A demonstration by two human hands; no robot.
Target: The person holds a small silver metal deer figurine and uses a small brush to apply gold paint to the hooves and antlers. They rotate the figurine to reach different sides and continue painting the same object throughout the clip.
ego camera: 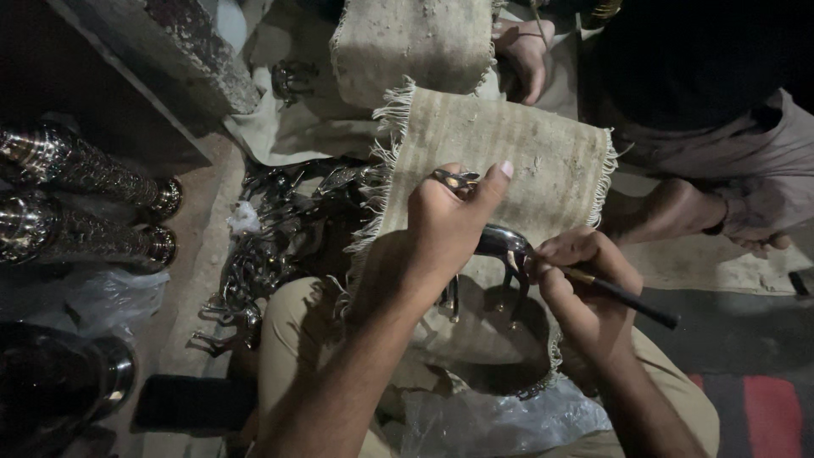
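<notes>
My left hand [454,216] grips a small shiny metal animal figure [502,242] by its head end, holding it over a frayed burlap cloth [543,161] that lies across my lap. My right hand [581,284] is closed on a thin black tool with a brass band [623,295], its tip set against the figure's rear, near the legs. The figure's legs hang down between the two hands.
A heap of similar metal figures [271,246] lies on the floor to the left. Engraved metal vases [80,165] lie further left. Another person's hand [524,53] rests on a second burlap cloth [415,42] ahead. A clear plastic bag [492,420] lies by my knees.
</notes>
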